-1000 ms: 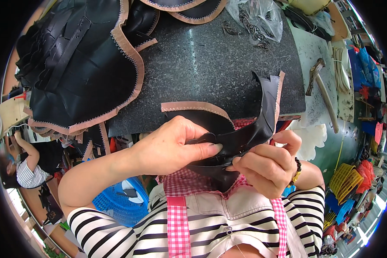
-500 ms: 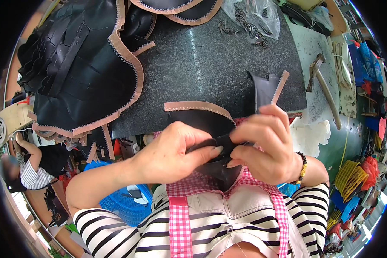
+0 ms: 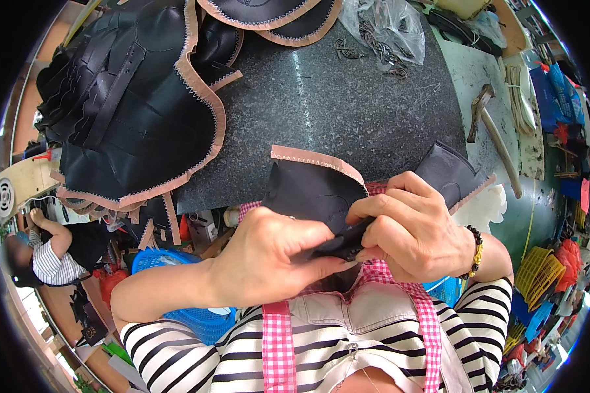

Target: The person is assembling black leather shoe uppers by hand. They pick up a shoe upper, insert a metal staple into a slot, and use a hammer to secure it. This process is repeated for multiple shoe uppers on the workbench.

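Note:
Close in front of my body I hold a black leather piece (image 3: 305, 190) whose far edge carries a tan strip with pale zigzag stitching. My left hand (image 3: 265, 252) pinches its folded near part between thumb and fingers. Right beside it, my right hand (image 3: 413, 229) is closed on the same piece with bent fingers, thumb near the left thumb. Another section of black leather (image 3: 447, 171), tan along one edge, sticks out past my right knuckles. Whether it joins the held piece is hidden behind that hand, and so is whatever lies between my fingertips.
Beyond my hands lies a dark speckled slab (image 3: 334, 98). Black tan-edged leather pieces (image 3: 157, 131) are heaped on its left. A clear plastic bag (image 3: 400, 33) with dark metal fittings lies far back, a hammer (image 3: 495, 134) to the right. A blue basket (image 3: 206, 321) stands below my left forearm.
Both hands have turned the leather: its left flap shows more of its face, and the section by my right hand has swung right and lower. My left thumb has shifted toward the right one.

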Demonstrator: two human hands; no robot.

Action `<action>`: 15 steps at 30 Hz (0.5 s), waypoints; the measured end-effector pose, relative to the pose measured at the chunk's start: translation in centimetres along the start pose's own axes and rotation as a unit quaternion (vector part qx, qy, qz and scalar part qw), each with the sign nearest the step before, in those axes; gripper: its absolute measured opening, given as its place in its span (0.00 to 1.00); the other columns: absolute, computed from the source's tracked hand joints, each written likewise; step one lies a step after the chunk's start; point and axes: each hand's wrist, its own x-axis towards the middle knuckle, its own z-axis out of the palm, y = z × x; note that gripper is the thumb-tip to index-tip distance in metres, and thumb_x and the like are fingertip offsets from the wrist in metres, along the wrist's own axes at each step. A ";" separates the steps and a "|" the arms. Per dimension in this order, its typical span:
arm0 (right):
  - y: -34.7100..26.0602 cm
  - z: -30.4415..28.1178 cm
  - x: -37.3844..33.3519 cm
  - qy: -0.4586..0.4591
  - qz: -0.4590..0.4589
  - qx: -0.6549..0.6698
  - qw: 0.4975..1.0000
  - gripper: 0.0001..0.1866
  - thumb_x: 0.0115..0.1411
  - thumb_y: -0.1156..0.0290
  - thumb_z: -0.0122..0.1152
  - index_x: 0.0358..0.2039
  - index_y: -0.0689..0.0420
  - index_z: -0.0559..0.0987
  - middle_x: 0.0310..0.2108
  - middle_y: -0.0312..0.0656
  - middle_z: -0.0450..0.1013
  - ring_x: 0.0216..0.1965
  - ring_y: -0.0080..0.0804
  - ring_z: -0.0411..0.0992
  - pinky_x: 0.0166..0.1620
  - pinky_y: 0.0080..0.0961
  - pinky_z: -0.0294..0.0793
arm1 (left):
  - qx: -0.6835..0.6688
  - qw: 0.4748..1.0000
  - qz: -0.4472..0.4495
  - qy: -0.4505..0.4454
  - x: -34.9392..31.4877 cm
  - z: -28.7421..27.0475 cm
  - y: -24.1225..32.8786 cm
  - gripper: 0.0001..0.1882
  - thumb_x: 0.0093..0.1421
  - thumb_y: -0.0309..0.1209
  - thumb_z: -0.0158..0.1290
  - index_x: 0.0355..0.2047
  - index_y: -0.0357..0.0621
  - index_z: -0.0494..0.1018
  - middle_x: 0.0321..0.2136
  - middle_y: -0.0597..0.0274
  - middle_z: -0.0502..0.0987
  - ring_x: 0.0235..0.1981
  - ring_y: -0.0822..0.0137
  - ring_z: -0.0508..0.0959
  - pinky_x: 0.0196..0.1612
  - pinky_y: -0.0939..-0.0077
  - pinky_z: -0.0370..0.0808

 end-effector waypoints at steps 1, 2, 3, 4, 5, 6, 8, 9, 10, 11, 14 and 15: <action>-0.1 -0.1 0.0 0.000 -0.007 0.003 1.000 0.15 0.39 0.67 0.64 0.25 0.57 0.68 0.29 0.38 0.71 0.25 0.29 0.70 0.36 0.28 0.65 | 0.015 0.999 0.026 0.011 -0.2 0.2 0.0 0.09 0.47 0.25 0.67 0.29 0.38 0.80 0.18 0.56 0.77 0.15 0.70 0.76 0.19 0.79 0.69; -0.3 -0.2 -0.1 0.001 -0.014 0.006 1.000 0.14 0.38 0.67 0.63 0.24 0.56 0.68 0.30 0.38 0.72 0.25 0.29 0.69 0.35 0.28 0.66 | 0.030 0.998 0.051 0.023 -0.3 0.4 0.1 0.09 0.46 0.24 0.67 0.29 0.38 0.81 0.17 0.56 0.77 0.15 0.69 0.76 0.19 0.78 0.69; -0.4 -0.3 -0.1 0.001 -0.021 0.009 1.000 0.14 0.37 0.68 0.62 0.24 0.56 0.69 0.30 0.38 0.72 0.24 0.29 0.69 0.35 0.28 0.66 | 0.041 0.995 0.083 0.037 -0.4 0.6 -0.1 0.11 0.44 0.24 0.67 0.30 0.38 0.81 0.16 0.57 0.76 0.15 0.67 0.76 0.18 0.78 0.69; -0.4 -0.3 -0.2 0.013 -0.028 0.014 0.999 0.14 0.36 0.68 0.61 0.24 0.56 0.69 0.29 0.38 0.72 0.23 0.28 0.68 0.34 0.28 0.66 | 0.042 0.993 0.097 0.043 -0.5 0.8 -0.1 0.11 0.45 0.24 0.67 0.30 0.37 0.81 0.16 0.57 0.76 0.15 0.67 0.76 0.18 0.78 0.70; -0.5 -0.2 -0.2 0.024 -0.035 0.019 0.999 0.13 0.36 0.68 0.61 0.23 0.56 0.69 0.29 0.37 0.72 0.23 0.28 0.68 0.33 0.28 0.66 | 0.043 0.992 0.110 0.049 -0.6 1.0 0.0 0.11 0.45 0.24 0.67 0.30 0.36 0.80 0.16 0.58 0.76 0.15 0.67 0.76 0.18 0.78 0.70; -0.6 -0.1 -0.3 0.035 -0.042 0.024 0.998 0.13 0.35 0.68 0.60 0.23 0.56 0.70 0.28 0.37 0.72 0.22 0.27 0.67 0.32 0.27 0.65 | 0.043 0.990 0.123 0.055 -0.7 1.2 0.0 0.11 0.45 0.23 0.67 0.30 0.36 0.80 0.16 0.58 0.76 0.15 0.67 0.76 0.18 0.78 0.70; -0.8 0.0 -0.4 0.062 -0.064 0.002 0.996 0.13 0.35 0.67 0.60 0.23 0.55 0.70 0.28 0.37 0.72 0.22 0.26 0.67 0.32 0.27 0.65 | 0.077 0.982 0.156 0.068 -1.0 1.6 -0.1 0.13 0.43 0.24 0.67 0.30 0.33 0.79 0.18 0.57 0.76 0.17 0.66 0.78 0.21 0.76 0.74; -0.9 0.1 -0.4 0.075 -0.075 -0.009 0.994 0.13 0.35 0.66 0.60 0.24 0.55 0.70 0.27 0.38 0.72 0.22 0.26 0.67 0.31 0.27 0.65 | 0.111 0.973 0.183 0.081 -1.2 1.9 -0.2 0.13 0.43 0.25 0.66 0.30 0.33 0.79 0.18 0.57 0.77 0.18 0.65 0.78 0.22 0.76 0.76; -1.0 0.3 -0.6 0.099 -0.100 -0.018 0.990 0.14 0.36 0.64 0.60 0.27 0.52 0.71 0.26 0.38 0.73 0.22 0.24 0.66 0.30 0.25 0.62 | 0.144 0.962 0.210 0.097 -1.3 2.2 -0.3 0.14 0.43 0.26 0.66 0.30 0.32 0.79 0.19 0.56 0.77 0.19 0.65 0.79 0.23 0.75 0.77; -0.9 0.6 -0.7 0.144 -0.147 -0.064 0.977 0.15 0.37 0.63 0.59 0.29 0.51 0.71 0.26 0.38 0.74 0.23 0.24 0.65 0.29 0.25 0.61 | 0.245 0.925 0.261 0.124 -1.4 2.2 0.0 0.12 0.46 0.27 0.62 0.30 0.32 0.78 0.23 0.55 0.79 0.25 0.63 0.81 0.29 0.71 0.81; -0.8 0.7 -1.6 0.194 -0.213 -0.149 0.946 0.14 0.44 0.63 0.57 0.34 0.46 0.72 0.27 0.38 0.77 0.25 0.23 0.64 0.30 0.22 0.57 | 0.443 0.815 0.315 0.201 -1.3 2.7 0.9 0.08 0.50 0.26 0.58 0.30 0.33 0.78 0.27 0.53 0.81 0.31 0.61 0.82 0.34 0.69 0.82; -0.8 0.2 -1.9 0.181 -0.230 -0.167 0.941 0.12 0.45 0.64 0.57 0.34 0.46 0.72 0.28 0.38 0.78 0.25 0.23 0.64 0.31 0.22 0.58 | 0.471 0.787 0.324 0.234 -1.4 3.1 0.8 0.07 0.52 0.24 0.56 0.30 0.34 0.78 0.29 0.52 0.82 0.34 0.61 0.83 0.38 0.69 0.81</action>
